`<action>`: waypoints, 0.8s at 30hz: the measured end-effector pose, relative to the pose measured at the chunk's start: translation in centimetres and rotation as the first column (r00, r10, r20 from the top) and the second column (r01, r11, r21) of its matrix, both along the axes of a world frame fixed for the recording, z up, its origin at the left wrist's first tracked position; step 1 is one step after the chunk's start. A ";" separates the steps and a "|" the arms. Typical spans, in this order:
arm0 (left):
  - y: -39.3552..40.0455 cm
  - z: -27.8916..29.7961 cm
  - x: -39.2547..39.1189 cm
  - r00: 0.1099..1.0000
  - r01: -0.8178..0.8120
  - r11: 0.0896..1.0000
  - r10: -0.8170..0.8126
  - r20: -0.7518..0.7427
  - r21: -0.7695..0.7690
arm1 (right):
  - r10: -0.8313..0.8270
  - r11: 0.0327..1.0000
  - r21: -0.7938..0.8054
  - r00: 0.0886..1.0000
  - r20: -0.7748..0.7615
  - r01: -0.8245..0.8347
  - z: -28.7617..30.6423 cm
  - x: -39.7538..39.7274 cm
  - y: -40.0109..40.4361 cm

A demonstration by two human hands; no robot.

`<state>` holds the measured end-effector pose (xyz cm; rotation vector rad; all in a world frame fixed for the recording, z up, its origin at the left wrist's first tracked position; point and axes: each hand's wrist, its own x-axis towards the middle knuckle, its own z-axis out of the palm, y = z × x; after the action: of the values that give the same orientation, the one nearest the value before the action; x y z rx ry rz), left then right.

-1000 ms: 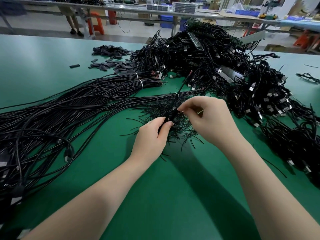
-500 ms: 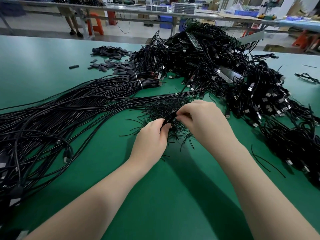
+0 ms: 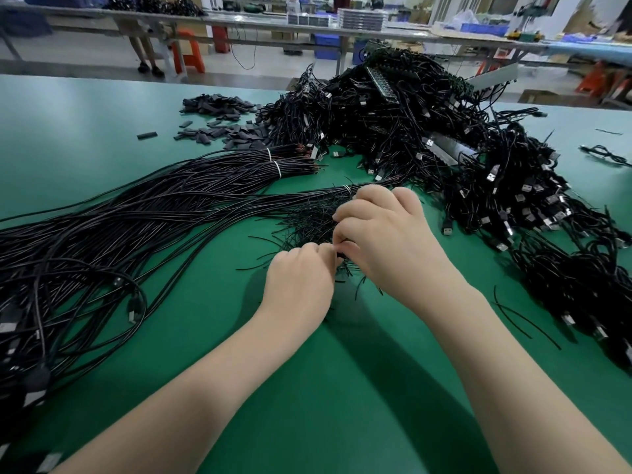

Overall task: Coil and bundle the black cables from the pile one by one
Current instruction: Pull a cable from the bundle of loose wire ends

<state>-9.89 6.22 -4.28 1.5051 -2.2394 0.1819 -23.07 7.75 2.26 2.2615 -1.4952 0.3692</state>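
My left hand [image 3: 299, 285] and my right hand [image 3: 386, 241] meet at the middle of the green table [image 3: 342, 388], fingers curled and pinching a small black cable bundle [image 3: 340, 258], mostly hidden between them. Under the hands lies a heap of thin black twist ties [image 3: 304, 224]. A big pile of bundled black USB cables [image 3: 444, 155] rises behind and runs down the right side. Long straight black cables [image 3: 119, 234] fan out to the left, tied in bunches with white ties [image 3: 276, 169].
Flat black sleeve pieces [image 3: 219, 121] are scattered at the far left of the pile. A loose cable [image 3: 605, 153] lies at the far right edge. Benches, orange stools and a standing person's legs [image 3: 143, 49] are beyond the table.
My right hand has dropped lower and closed in over the bundle, meeting the left hand. The thin tie end that stuck up a second ago is no longer visible.
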 end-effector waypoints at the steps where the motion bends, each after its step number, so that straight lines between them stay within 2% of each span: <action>1: 0.4 0.6 0.0 0.995 0.025 0.999 -0.021 0.098 -0.045 | -0.016 0.999 0.050 1.000 0.004 0.016 0.4 -0.2 0.0; 3: 0.8 1.6 0.0 0.955 0.095 0.988 -0.057 0.292 -0.119 | -0.068 0.957 0.287 0.993 0.091 0.040 1.8 -0.9 -0.2; 4: 0.9 1.9 -0.1 0.930 0.153 0.982 -0.105 0.353 -0.110 | -0.087 0.900 0.435 0.988 0.124 0.025 2.5 -1.4 -0.5; 6: 0.6 2.0 0.0 0.901 0.301 0.953 -0.277 0.334 -0.020 | -0.066 0.745 0.666 0.988 0.142 -0.046 4.1 -2.7 -1.2; 7: 0.3 2.2 0.2 0.876 0.412 0.910 -0.411 0.252 0.054 | -0.061 0.646 0.759 0.985 0.163 -0.085 4.6 -3.6 -1.6; 8: 0.2 2.6 0.3 0.846 0.511 0.850 -0.524 0.103 0.125 | -0.073 0.543 0.827 0.973 0.219 -0.146 4.9 -4.6 -1.9; 9: 0.3 2.8 0.4 0.806 0.592 0.785 -0.580 -0.118 0.185 | -0.106 0.457 0.857 0.943 0.316 -0.236 5.0 -5.5 -2.0; 10: 0.5 3.0 0.6 0.740 0.655 0.721 -0.555 -0.379 0.223 | -0.161 0.398 0.849 0.885 0.438 -0.348 4.9 -6.3 -2.0; 11: 0.6 2.9 0.7 0.637 0.708 0.668 -0.460 -0.619 0.231 | -0.243 0.364 0.805 0.787 0.567 -0.468 4.5 -6.9 -1.8; 12: 0.8 2.7 0.5 0.522 0.741 0.632 -0.329 -0.787 0.227 | -0.329 0.372 0.734 0.658 0.677 -0.569 3.8 -7.2 -1.6; 13: 1.1 2.4 0.1 0.430 0.745 0.629 -0.201 -0.880 0.220 | -0.389 0.426 0.655 0.528 0.755 -0.624 2.9 -7.1 -1.3; 15: 1.3 1.9 -0.9 0.320 0.703 0.665 0.023 -0.947 0.254 | -0.397 0.618 0.531 0.353 0.847 -0.579 0.7 -5.8 -0.6; 17: 1.4 1.4 -1.5 0.261 0.644 0.695 0.193 -0.946 0.320 | -0.332 0.793 0.428 0.281 0.900 -0.434 -1.3 -3.9 0.1; 19: 1.6 0.9 -1.8 0.237 0.568 0.750 0.246 -0.940 0.339 | -0.267 0.896 0.347 0.289 0.920 -0.276 -2.7 -2.5 0.5; 21: 1.6 0.2 -1.8 0.269 0.458 0.833 0.202 -0.942 0.309 | -0.227 0.929 0.299 0.305 0.925 -0.217 -3.3 -1.8 0.4; 24: 1.6 -0.3 -1.7 0.306 0.354 0.911 0.099 -0.947 0.210 | -0.206 0.926 0.251 0.179 0.962 -0.282 -4.1 -1.3 0.4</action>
<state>-11.54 7.81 -4.63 1.0473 -1.3409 -1.0457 -24.40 8.16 -1.82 2.3468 -2.1893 2.1412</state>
